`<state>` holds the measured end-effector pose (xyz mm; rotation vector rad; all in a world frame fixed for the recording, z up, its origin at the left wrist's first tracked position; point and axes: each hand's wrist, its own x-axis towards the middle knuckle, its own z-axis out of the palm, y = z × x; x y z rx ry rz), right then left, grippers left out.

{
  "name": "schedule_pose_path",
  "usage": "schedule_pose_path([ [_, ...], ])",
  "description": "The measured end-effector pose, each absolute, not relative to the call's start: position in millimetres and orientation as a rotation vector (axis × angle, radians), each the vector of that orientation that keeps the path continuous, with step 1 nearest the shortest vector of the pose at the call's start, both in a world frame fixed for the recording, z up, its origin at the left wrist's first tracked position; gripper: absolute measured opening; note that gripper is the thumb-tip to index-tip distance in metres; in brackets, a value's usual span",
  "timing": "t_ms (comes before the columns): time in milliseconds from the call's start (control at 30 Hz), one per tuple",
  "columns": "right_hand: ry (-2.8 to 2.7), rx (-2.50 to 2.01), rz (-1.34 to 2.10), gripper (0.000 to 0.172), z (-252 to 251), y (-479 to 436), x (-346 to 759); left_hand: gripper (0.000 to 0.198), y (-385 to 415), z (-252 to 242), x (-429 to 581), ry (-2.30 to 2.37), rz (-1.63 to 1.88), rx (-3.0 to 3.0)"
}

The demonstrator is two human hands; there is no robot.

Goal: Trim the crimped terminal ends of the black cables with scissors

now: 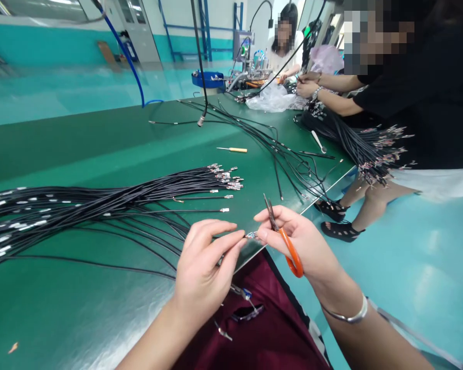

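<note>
Left hand (pixel 206 259) has its fingers pinched on the tip of a dark cable, with a small shiny connector (pixel 251 235) poking out on the right, just above the counter's (pixel 111 318) near-right edge. Right hand (pixel 303 236) has its thumb and fingers up against the connector's other end, plus orange-handled scissors (pixel 293 257) tucked in the same grip, blades pointing up and away. Can't really tell how tight that thumb is on the connector. Big bundle (pixel 111 200) of black cables lies to the left, metal ends facing right. Yellow screwdriver (pixel 238 150) sits beyond it, loose cables (pixel 250 131) farther right. Co-worker in black (pixel 420 97) is working at far right.
</note>
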<state>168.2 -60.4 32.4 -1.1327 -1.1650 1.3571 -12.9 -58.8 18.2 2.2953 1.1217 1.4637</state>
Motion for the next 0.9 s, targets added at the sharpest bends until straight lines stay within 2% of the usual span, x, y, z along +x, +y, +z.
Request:
schedule_pose_path([
  [67,-1.112,-1.190,1.312,0.017,28.3,-72.1,167.4,0.022,-80.5,12.9,-13.4,1.285,1.521,2.090],
  [133,-1.049,-1.246,1.286,0.017,24.0,-83.9,163.9,0.014,-101.7,9.2,-10.5,1.361,1.406,1.722],
  [167,-1.022,-1.256,1.294,0.018,22.1,-89.4,161.1,0.010,-110.2,8.2,-7.6,1.352,1.276,1.495],
  [267,-0.971,-1.199,1.376,0.017,18.9,-103.4,149.6,0.016,-124.0,7.6,4.1,1.191,0.995,0.897],
  [367,-0.955,-1.122,1.417,0.016,17.6,-114.0,137.7,0.015,-126.6,9.3,13.1,1.059,1.055,0.633],
  [533,-1.043,-1.104,1.399,0.012,14.7,-120.9,134.1,0.013,-129.8,13.0,12.3,1.033,1.118,0.551],
  [700,-1.558,-1.182,1.459,0.012,14.4,-116.4,162.1,0.012,-135.4,10.4,-3.0,1.044,0.990,0.702],
  [900,-2.204,-1.231,1.066,0.023,7.4,-119.5,191.1,0.010,-139.1,6.6,-13.1,1.195,0.934,0.998],
])
